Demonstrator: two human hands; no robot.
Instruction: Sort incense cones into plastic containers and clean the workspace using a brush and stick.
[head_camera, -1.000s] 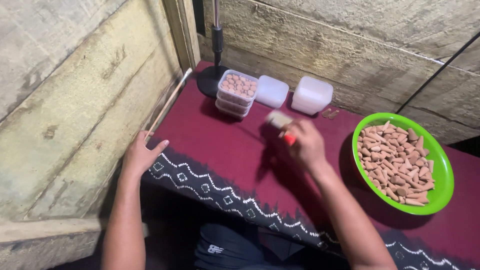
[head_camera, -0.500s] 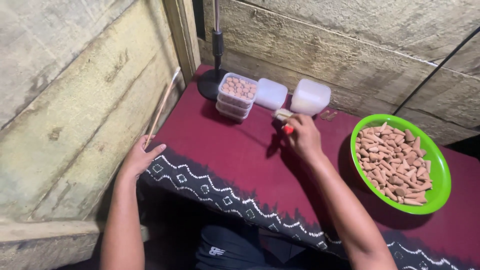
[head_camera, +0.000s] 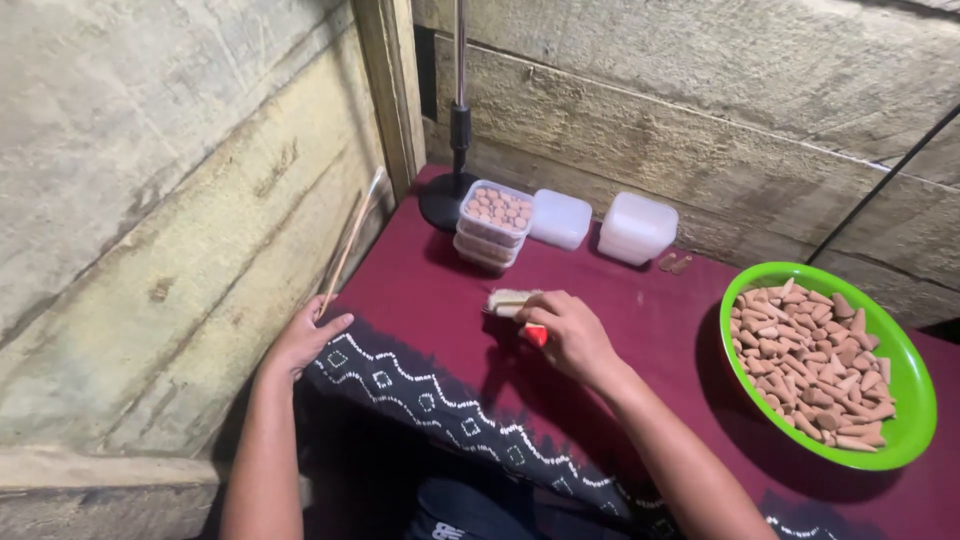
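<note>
Here the right hand (head_camera: 572, 335) grips a pale, red-tipped brush (head_camera: 512, 303).

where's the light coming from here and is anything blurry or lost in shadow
Head view: light falls from above, casting a shadow on the maroon cloth under the right hand; green bowl is bright and sharp; the lap below the table edge is too dark to read; left hand stays clear.

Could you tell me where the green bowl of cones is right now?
The green bowl sits on the maroon tablecloth, beyond the right hand.
</note>
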